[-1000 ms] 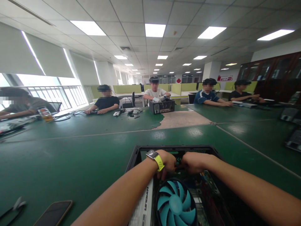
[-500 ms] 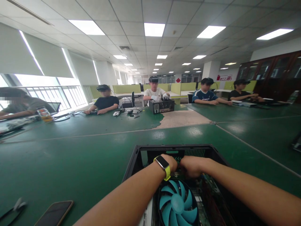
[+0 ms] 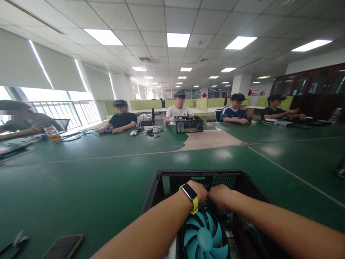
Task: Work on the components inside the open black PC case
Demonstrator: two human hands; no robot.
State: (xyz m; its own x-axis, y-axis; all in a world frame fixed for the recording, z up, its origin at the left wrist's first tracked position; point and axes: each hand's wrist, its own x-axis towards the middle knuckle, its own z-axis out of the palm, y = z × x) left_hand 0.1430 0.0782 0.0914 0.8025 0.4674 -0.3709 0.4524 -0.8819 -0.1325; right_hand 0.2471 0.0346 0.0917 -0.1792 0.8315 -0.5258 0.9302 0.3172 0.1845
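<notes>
An open black computer case [image 3: 161, 181] lies on the green table in front of me. Inside it a blue cooling fan [image 3: 206, 237] faces up. My left hand [image 3: 198, 190], with a yellow-strapped watch [image 3: 191, 196] on the wrist, reaches into the case just beyond the fan. My right hand [image 3: 221, 197] is pressed against it, knuckles up. Both hands are curled around something inside the case that I cannot make out.
A phone [image 3: 61, 246] and a dark cable with a white end [image 3: 16, 241] lie at my near left. Several people sit along the far side of the green table [image 3: 81, 172]; one works on another black case [image 3: 189, 125]. A worn bare patch [image 3: 210, 138] marks the table's middle.
Both hands have shifted slightly right and deeper into the case, staying pressed together. My view has tilted up a little; the far person's hands dropped behind their case.
</notes>
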